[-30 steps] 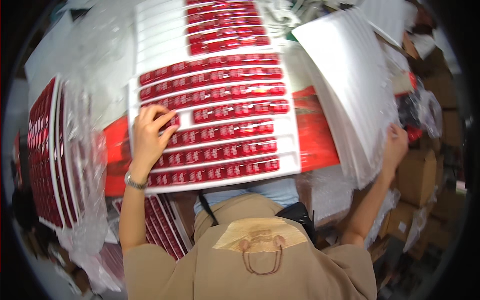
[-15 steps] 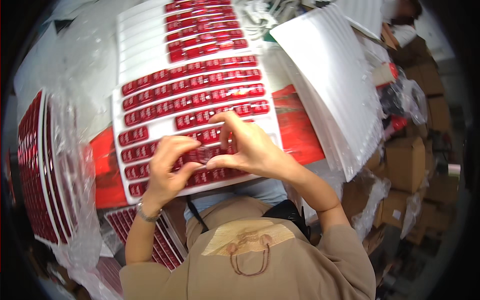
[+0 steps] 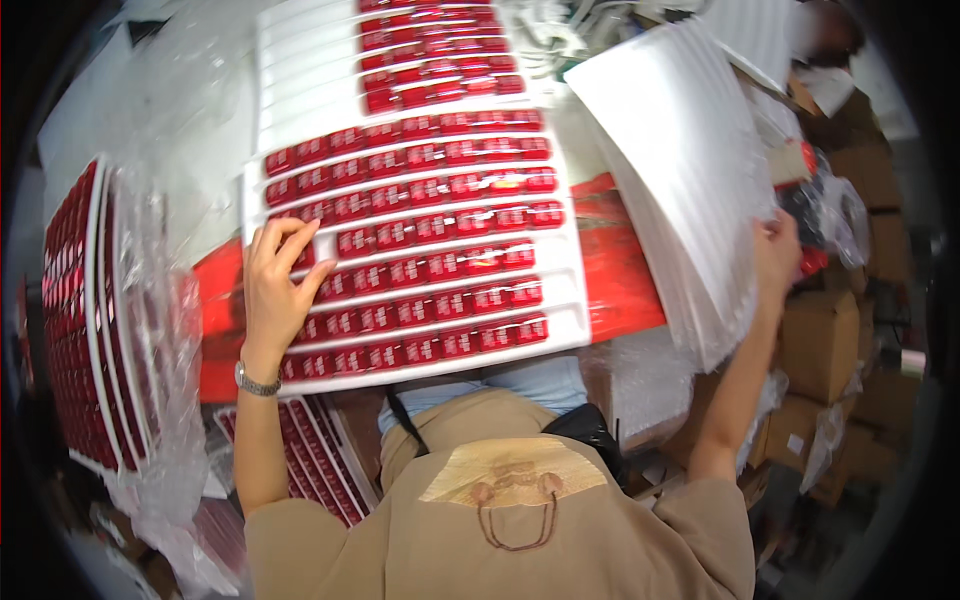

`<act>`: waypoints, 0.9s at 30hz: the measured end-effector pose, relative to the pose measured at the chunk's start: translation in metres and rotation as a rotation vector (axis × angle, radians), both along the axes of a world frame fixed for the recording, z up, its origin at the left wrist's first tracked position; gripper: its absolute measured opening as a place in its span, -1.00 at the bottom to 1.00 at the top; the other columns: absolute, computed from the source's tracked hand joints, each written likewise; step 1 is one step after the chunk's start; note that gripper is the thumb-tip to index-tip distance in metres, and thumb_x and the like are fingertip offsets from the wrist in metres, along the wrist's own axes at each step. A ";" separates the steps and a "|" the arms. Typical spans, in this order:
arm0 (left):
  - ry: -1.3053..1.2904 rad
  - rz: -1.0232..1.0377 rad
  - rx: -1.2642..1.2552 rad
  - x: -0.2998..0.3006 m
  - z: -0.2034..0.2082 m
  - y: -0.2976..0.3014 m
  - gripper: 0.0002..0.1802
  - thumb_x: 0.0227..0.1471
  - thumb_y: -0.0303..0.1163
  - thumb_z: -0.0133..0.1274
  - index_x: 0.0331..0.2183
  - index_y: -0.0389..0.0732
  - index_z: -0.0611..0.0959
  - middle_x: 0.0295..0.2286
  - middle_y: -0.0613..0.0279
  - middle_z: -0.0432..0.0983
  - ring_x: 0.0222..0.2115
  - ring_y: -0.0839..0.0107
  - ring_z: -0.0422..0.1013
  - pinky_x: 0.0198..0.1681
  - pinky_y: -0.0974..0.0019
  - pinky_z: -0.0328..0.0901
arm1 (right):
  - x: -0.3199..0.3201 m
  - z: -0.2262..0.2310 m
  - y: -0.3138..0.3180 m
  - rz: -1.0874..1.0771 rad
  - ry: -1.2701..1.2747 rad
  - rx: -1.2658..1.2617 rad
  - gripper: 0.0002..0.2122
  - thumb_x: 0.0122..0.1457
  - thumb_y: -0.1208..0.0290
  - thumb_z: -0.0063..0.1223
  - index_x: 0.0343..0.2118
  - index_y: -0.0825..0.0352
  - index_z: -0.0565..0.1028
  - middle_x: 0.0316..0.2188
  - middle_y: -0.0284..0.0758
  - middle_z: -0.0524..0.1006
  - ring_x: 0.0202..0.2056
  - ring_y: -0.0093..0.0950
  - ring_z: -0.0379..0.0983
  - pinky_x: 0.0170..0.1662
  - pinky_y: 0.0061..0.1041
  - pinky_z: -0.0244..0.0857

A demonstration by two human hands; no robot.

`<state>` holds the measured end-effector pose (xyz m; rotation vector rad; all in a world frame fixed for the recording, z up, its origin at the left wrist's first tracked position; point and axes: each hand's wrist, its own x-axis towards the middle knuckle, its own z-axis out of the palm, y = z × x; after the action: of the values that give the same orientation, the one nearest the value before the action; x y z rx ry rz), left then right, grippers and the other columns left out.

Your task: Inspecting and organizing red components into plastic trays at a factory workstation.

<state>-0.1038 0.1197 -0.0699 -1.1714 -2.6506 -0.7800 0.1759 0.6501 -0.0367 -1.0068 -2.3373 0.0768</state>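
A white ridged tray (image 3: 563, 292) lies in front of me, filled with rows of small glossy red blocks (image 3: 437, 226) with pale print. My left hand (image 3: 272, 285) is at the left end of one row, thumb and fingers curved around a red block (image 3: 304, 259). Just right of that block a short white gap shows in the row. Out to the right, my right hand (image 3: 777, 252) is beside the outer edge of a leaning stack of white sheets (image 3: 670, 150). Its fingers are bent and blurred, and whatever they touch is hard to make out.
Behind, a second tray (image 3: 308, 75) holds more red blocks on its right half. Filled trays (image 3: 85, 320) stand at far left beside clear plastic wrap (image 3: 165, 400). Red sheeting (image 3: 625, 290) covers part of the table. Cardboard boxes (image 3: 815, 345) are stacked at right.
My right hand has left the tray and reached far right, past the white stack. My left hand has moved left and up along the row, whose gap is now narrower.
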 end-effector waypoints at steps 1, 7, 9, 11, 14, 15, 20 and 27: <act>0.030 0.020 -0.032 -0.007 0.000 -0.012 -0.63 -0.26 -0.45 0.24 -0.28 -0.31 0.62 -0.33 0.19 0.43 -0.27 0.24 0.33 -0.17 0.24 0.24 | -0.004 0.008 -0.003 0.059 0.201 -0.190 -0.69 0.12 0.42 0.06 -0.09 0.43 0.42 -0.49 -0.33 0.50 -0.46 -0.54 0.40 -0.37 -0.56 0.28; 0.000 -0.004 0.065 -0.014 -0.007 -0.016 -0.69 -0.22 -0.41 0.22 -0.32 -0.29 0.62 -0.36 0.22 0.45 -0.28 0.25 0.34 -0.18 0.25 0.22 | -0.098 0.021 -0.159 0.525 0.215 -0.647 -0.74 0.25 0.35 -0.13 -0.13 0.41 0.47 -0.61 -0.48 0.37 -0.55 -0.72 0.21 -0.44 -0.68 0.19; -0.013 0.005 0.115 -0.002 -0.003 -0.014 -0.68 -0.22 -0.43 0.23 -0.30 -0.27 0.61 -0.35 0.20 0.47 -0.29 0.26 0.38 -0.19 0.27 0.26 | -0.136 -0.003 -0.211 0.646 0.226 -0.865 -0.69 0.28 0.29 -0.21 -0.21 0.44 0.50 -0.59 -0.46 0.39 -0.55 -0.67 0.24 -0.45 -0.61 0.24; -0.262 0.019 0.367 0.014 0.003 -0.005 -0.68 -0.22 -0.45 0.24 -0.31 -0.26 0.61 -0.33 0.18 0.48 -0.29 0.28 0.42 -0.20 0.30 0.31 | -0.159 -0.004 -0.250 0.799 0.013 -1.017 -0.74 0.28 0.40 -0.21 -0.22 0.45 0.52 -0.51 -0.37 0.51 -0.51 -0.70 0.35 -0.47 -0.71 0.24; -0.260 -0.015 0.501 0.031 0.005 0.011 -0.65 -0.21 -0.39 0.27 -0.28 -0.25 0.59 -0.32 0.16 0.50 -0.28 0.28 0.44 -0.22 0.30 0.34 | -0.178 0.011 -0.302 1.005 0.090 -1.457 -0.78 0.23 0.41 -0.10 -0.33 0.43 0.56 -0.64 -0.37 0.53 -0.62 -0.74 0.37 -0.55 -0.75 0.26; -0.199 -0.045 0.522 0.037 0.005 0.015 -0.63 -0.22 -0.37 0.27 -0.28 -0.24 0.59 -0.32 0.17 0.50 -0.28 0.27 0.44 -0.22 0.30 0.34 | -0.180 0.006 -0.311 1.019 0.098 -1.515 -0.77 0.22 0.38 -0.08 -0.38 0.42 0.57 -0.66 -0.37 0.53 -0.63 -0.73 0.37 -0.55 -0.75 0.26; -0.244 -0.110 0.557 0.059 0.006 0.024 -0.62 -0.23 -0.40 0.28 -0.28 -0.26 0.57 -0.33 0.14 0.49 -0.28 0.25 0.43 -0.22 0.32 0.34 | -0.173 -0.001 -0.328 1.052 -0.160 -0.692 -0.67 0.10 0.42 0.08 -0.78 0.40 0.39 -0.84 -0.25 0.33 -0.80 -0.59 0.24 -0.72 -0.48 0.04; -0.145 0.143 0.238 0.018 0.005 -0.009 -0.66 -0.18 -0.59 0.16 -0.23 -0.29 0.59 -0.30 0.17 0.40 -0.26 0.31 0.38 -0.19 0.33 0.31 | -0.114 0.039 -0.252 1.016 0.062 -0.372 -0.96 0.05 0.55 0.01 -0.48 0.39 0.47 -0.57 -0.26 0.48 -0.57 -0.41 0.44 -0.50 -0.47 0.29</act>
<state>-0.0861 0.1111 -0.0646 -0.8875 -2.6237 -1.1537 0.0619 0.3980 0.0021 0.1384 -2.5794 0.9332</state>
